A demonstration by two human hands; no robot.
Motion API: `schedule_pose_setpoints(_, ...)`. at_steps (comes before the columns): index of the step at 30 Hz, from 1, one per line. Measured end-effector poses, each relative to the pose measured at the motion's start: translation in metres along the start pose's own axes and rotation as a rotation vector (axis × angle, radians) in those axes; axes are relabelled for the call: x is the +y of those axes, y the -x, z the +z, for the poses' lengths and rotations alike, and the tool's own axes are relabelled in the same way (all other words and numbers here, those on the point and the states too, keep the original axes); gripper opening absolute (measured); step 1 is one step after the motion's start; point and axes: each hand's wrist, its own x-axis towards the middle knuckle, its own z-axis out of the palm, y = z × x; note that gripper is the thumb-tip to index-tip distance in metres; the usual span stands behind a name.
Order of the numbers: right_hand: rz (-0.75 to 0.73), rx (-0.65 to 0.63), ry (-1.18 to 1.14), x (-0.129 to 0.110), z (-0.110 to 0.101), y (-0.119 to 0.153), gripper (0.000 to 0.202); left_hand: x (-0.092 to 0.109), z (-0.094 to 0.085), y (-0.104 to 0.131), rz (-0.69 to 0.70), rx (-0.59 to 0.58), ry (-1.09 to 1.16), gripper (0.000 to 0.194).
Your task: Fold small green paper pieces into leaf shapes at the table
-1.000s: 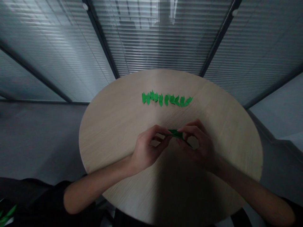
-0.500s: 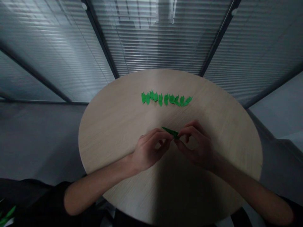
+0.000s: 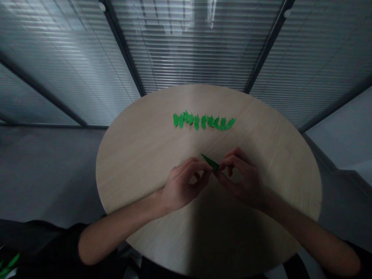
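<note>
Progress: ten or so green folded pieces (image 3: 204, 122), apparently paper, lie in an uneven row on the far half of the round bench (image 3: 130, 155); I judge these finished. One darker green piece (image 3: 209, 161) is apart from the row, on the near side, between my two hands. It is narrow and pointed; I judge it partly folded, but the folds left to make cannot be counted.

Grip: my left hand (image 3: 181, 186) pinches the piece's lower end between thumb and forefinger; my right hand (image 3: 247, 184) pinches the same end from the other side.

Pose: forearms converge from the lower corners, fingertips almost meeting, remaining fingers curled. The free tip points away and leftward.
</note>
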Motion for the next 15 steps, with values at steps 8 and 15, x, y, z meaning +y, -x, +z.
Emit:
schedule_pose_setpoints(8,-0.021,0.005,-0.015,0.0007,0.0012,0.0001,0.011,0.0001,0.0011,-0.0005,-0.033,0.011,0.038,0.021)
schedule_pose_setpoints(15,0.007,0.002,-0.037,0.0015,0.0021,-0.0004,0.006,0.0058,0.0019,-0.0042,-0.204,0.0,0.091,0.019)
